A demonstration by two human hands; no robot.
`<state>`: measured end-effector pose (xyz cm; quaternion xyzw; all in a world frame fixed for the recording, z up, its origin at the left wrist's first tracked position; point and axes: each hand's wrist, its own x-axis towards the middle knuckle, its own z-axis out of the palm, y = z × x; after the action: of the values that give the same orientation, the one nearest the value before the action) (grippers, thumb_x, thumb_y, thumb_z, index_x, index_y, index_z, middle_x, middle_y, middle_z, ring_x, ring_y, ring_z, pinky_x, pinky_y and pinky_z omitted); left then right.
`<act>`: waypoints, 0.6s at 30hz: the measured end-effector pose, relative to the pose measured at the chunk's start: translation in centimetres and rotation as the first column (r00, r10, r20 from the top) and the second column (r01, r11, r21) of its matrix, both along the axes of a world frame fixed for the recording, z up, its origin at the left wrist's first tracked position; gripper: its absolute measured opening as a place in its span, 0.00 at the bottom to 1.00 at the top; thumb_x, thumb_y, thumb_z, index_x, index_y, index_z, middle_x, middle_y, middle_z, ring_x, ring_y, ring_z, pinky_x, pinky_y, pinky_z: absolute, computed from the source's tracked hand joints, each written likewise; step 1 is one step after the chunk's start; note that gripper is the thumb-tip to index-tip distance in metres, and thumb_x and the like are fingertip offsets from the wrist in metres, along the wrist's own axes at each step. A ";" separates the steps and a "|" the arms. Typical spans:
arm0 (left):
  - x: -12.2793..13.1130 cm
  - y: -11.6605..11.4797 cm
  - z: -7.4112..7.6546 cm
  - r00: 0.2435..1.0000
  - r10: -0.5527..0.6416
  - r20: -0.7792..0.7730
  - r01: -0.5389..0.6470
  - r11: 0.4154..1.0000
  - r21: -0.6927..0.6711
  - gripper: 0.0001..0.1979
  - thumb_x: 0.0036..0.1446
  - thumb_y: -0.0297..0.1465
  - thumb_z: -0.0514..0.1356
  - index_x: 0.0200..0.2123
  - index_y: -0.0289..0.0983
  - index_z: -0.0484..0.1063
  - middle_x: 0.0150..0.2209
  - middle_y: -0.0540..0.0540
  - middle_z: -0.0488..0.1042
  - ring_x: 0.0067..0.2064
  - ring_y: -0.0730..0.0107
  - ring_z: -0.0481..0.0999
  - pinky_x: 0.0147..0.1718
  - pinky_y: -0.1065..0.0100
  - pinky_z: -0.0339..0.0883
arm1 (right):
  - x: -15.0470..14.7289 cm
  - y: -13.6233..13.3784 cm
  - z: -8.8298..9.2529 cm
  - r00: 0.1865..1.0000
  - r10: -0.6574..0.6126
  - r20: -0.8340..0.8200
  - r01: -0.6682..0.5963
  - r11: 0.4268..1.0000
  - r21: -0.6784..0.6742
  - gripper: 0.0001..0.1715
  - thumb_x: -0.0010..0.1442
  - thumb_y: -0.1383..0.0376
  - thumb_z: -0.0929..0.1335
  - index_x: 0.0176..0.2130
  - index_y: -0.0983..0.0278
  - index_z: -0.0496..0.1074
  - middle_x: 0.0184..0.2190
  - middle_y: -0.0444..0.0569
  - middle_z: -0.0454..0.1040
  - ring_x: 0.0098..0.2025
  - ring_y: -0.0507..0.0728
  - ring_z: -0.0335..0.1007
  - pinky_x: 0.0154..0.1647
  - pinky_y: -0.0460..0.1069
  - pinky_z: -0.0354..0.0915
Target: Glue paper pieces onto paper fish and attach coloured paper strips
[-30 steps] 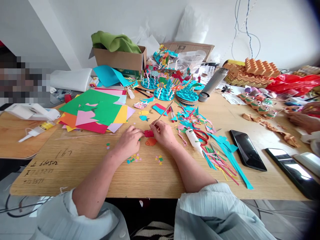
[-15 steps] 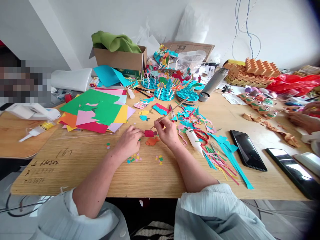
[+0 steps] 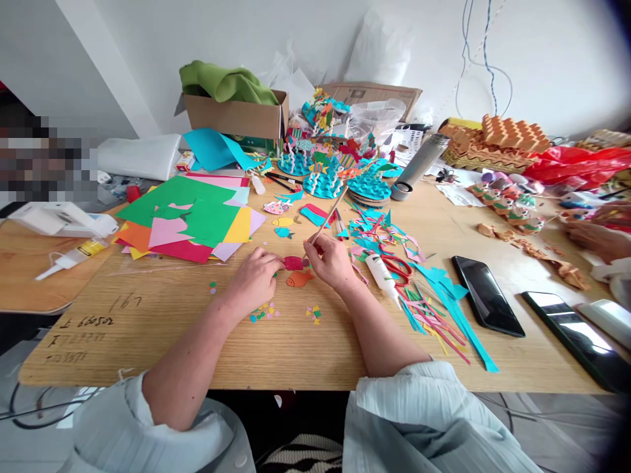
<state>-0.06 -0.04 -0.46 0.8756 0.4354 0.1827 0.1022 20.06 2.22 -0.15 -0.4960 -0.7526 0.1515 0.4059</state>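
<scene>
My left hand (image 3: 257, 270) has its fingers together, fingertips holding down the left end of a dark red paper fish (image 3: 294, 263) on the table. My right hand (image 3: 331, 261) pinches a thin wooden stick (image 3: 333, 211), which slants up and away to the right; I cannot make out its lower tip. Just below the red fish lies an orange paper fish (image 3: 299, 278) with a drawn face. Yellow (image 3: 283, 223) and blue paper fish (image 3: 282, 232) lie beyond my hands. Small paper dots (image 3: 266, 312) and yellow and green bits (image 3: 314, 314) are scattered nearer me.
Coloured paper sheets (image 3: 197, 210) are stacked at left. On the right are a white glue bottle (image 3: 382, 276), red-handled scissors (image 3: 401, 268), paper strips (image 3: 434, 315) and phones (image 3: 488, 295). Blue decorated discs (image 3: 323, 186) and a steel flask (image 3: 422, 164) stand behind. Another person's hand (image 3: 601, 236) is far right.
The stick in my right hand has swung to a steeper angle, its upper end moving left, and its lower tip has left the red fish's edge. My left hand stays put.
</scene>
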 end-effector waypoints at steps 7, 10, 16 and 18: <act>0.1 -0.1 0.2 1.000 -0.001 -0.013 0.001 1.000 0.001 0.23 0.49 0.14 0.53 0.44 0.37 0.77 0.46 0.44 0.78 0.50 0.57 0.69 0.53 0.55 0.68 | -0.3 0.0 -0.5 0.999 0.037 0.028 -0.035 0.997 -0.068 0.11 0.62 0.65 0.63 0.27 0.61 0.64 0.22 0.46 0.72 0.26 0.54 0.69 0.29 0.47 0.60; 0.1 -0.1 0.3 1.000 0.002 -0.024 -0.002 1.000 -0.001 0.24 0.48 0.14 0.53 0.44 0.38 0.77 0.46 0.44 0.78 0.50 0.57 0.69 0.53 0.54 0.68 | -0.3 0.0 -0.6 0.999 0.031 0.035 -0.028 0.996 -0.087 0.11 0.62 0.65 0.63 0.27 0.61 0.65 0.22 0.47 0.72 0.26 0.55 0.70 0.29 0.47 0.60; 0.1 -0.1 0.1 0.999 0.010 -0.030 -0.010 1.000 -0.002 0.22 0.49 0.15 0.53 0.44 0.37 0.77 0.46 0.44 0.79 0.49 0.57 0.69 0.52 0.55 0.68 | -0.2 0.1 -0.4 0.999 -0.035 -0.031 0.033 0.997 -0.063 0.12 0.62 0.64 0.63 0.27 0.62 0.67 0.22 0.46 0.73 0.25 0.53 0.68 0.28 0.46 0.60; 0.1 -0.1 0.0 1.000 0.012 -0.028 -0.012 1.000 0.004 0.22 0.49 0.15 0.53 0.44 0.37 0.77 0.46 0.44 0.78 0.49 0.57 0.69 0.52 0.55 0.68 | -0.2 0.1 -0.4 0.997 -0.056 -0.053 0.054 0.998 -0.042 0.12 0.61 0.64 0.63 0.26 0.62 0.67 0.21 0.45 0.72 0.24 0.53 0.67 0.28 0.47 0.60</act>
<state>0.05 -0.14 -0.45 0.8756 0.4417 0.1719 0.0933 19.91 2.32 -0.53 -0.5203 -0.7241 0.1687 0.4201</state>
